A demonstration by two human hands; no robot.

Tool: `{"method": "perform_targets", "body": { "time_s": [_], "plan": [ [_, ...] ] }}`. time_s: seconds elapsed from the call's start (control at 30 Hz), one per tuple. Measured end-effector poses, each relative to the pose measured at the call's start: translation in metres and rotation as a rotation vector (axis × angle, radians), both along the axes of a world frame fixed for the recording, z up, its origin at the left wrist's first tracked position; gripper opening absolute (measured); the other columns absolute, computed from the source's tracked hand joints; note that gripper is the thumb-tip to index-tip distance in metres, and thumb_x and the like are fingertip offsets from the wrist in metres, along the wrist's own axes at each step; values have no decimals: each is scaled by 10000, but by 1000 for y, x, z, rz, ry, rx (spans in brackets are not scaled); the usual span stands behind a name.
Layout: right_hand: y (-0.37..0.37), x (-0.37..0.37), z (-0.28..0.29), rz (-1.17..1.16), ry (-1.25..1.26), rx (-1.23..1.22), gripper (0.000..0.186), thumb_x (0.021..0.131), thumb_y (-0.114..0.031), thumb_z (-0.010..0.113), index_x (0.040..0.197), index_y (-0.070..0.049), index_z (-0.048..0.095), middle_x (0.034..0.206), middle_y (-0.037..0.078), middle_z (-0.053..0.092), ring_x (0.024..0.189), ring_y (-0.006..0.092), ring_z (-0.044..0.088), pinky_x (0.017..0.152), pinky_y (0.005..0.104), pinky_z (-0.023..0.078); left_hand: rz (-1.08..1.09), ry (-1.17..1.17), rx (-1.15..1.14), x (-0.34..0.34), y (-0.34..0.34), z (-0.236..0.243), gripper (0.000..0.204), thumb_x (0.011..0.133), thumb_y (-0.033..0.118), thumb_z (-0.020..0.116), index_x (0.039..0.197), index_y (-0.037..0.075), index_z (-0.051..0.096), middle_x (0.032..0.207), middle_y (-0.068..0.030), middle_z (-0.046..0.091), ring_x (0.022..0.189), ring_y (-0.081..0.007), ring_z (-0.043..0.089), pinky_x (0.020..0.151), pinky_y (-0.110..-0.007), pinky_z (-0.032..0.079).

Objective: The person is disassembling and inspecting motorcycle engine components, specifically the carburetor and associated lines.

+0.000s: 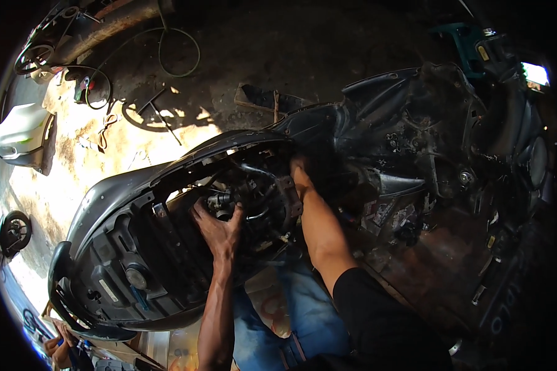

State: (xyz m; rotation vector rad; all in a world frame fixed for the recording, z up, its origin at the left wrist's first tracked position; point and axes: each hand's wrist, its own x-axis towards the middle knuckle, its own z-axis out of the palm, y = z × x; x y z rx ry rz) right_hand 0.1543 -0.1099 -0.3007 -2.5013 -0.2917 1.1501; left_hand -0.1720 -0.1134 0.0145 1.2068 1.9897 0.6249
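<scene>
A scooter (111,204) with its seat off lies before me, and its engine bay shows through the body opening. My left hand (218,229) reaches into this bay. Its thumb and fingers curve around a small metal-and-black engine part (220,201), perhaps a carburetor or throttle body; the fingertips are partly hidden. Hoses and a metal tube (254,168) run beside that part. Past a brown frame bracket (289,195), my right hand (299,175) reaches down into deep shadow at the bay's front edge. Its fingers are lost in the dark, so whatever they touch is hidden.
Black body panels (390,117) of the scooter extend right. A round cap (137,278) sits on the rear section. On the floor beyond lie a T-shaped tool (158,111), a hose (179,71) and a white panel (21,133). Another person's hands (62,346) show at lower left.
</scene>
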Motion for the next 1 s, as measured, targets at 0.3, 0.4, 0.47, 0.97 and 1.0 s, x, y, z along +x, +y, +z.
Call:
{"method": "perform_targets", "body": {
  "time_s": [0.3,0.4,0.47,0.97,1.0],
  "plan": [
    [24,-49,109,503,-457,45,459,992,-350,580,981,95,692,1005,332,698,1010,467,687,903,476,534,129,-184,88,-25,-6,-9,874,744,262,861,1414,-82,418,1351,-294,528,1296,-418,498,1131,-466,370],
    [21,-51,102,501,-193,-84,523,1023,-392,503,1098,97,672,1187,330,664,1147,470,637,928,490,523,170,-190,23,-27,-3,-12,857,803,273,830,1447,-94,401,1363,-275,556,1293,-382,525,1140,-438,367],
    [24,-57,100,529,-434,-59,468,1021,-345,484,1112,70,678,1194,320,668,1158,472,629,927,496,521,163,-333,13,-24,2,-9,808,832,281,809,1444,-73,417,1341,-249,578,1257,-356,557,1106,-423,406],
    [-14,-209,433,1217,6,372,845,873,-10,650,1606,-100,241,1542,263,396,1425,452,401,1153,491,395,-215,-428,-170,-33,17,-29,937,755,436,835,1423,-59,402,1376,-331,492,1283,-480,520,1075,-488,459],
    [-9,-213,421,1257,-34,397,906,863,-27,673,1619,-116,182,1533,279,401,1416,471,404,1154,494,395,-241,-426,-189,-34,19,-30,894,768,424,813,1414,-52,418,1371,-316,507,1287,-456,528,1081,-479,452]
  ]
}}
